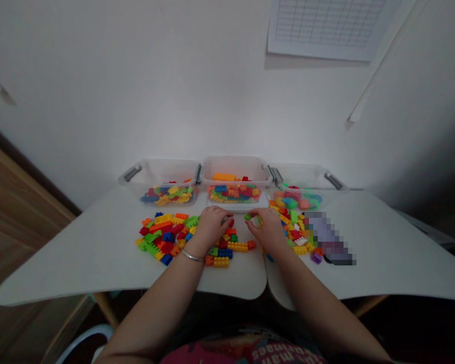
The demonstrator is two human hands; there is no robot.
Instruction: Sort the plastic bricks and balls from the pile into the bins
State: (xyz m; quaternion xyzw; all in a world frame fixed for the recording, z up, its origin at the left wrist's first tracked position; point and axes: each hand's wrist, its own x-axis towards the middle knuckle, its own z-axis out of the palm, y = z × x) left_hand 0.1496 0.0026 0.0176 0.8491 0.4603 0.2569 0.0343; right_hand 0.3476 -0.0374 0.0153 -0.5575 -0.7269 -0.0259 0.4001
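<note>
My left hand (211,228) reaches over a pile of toy building bricks, thumb and fingers closed together. A red brick (231,222) shows at its fingertips, partly hidden by the hand. Opposite it, my right hand (267,228) is closed in a pinch, with a small green brick (247,216) at the fingertips. Between and below the hands lie a long yellow brick (237,246), a dark blue brick (225,253) and a shorter yellow brick (221,262). More mixed bricks (167,236) spread to the left of my left hand.
Three clear plastic bins stand along the wall: a left bin (163,167), a middle bin (237,164) and a right bin (301,172), each holding coloured pieces. Loose bricks (299,249) lie right of my right hand, beside a blurred-out phone-like object (329,240). A seam splits the white table (98,253).
</note>
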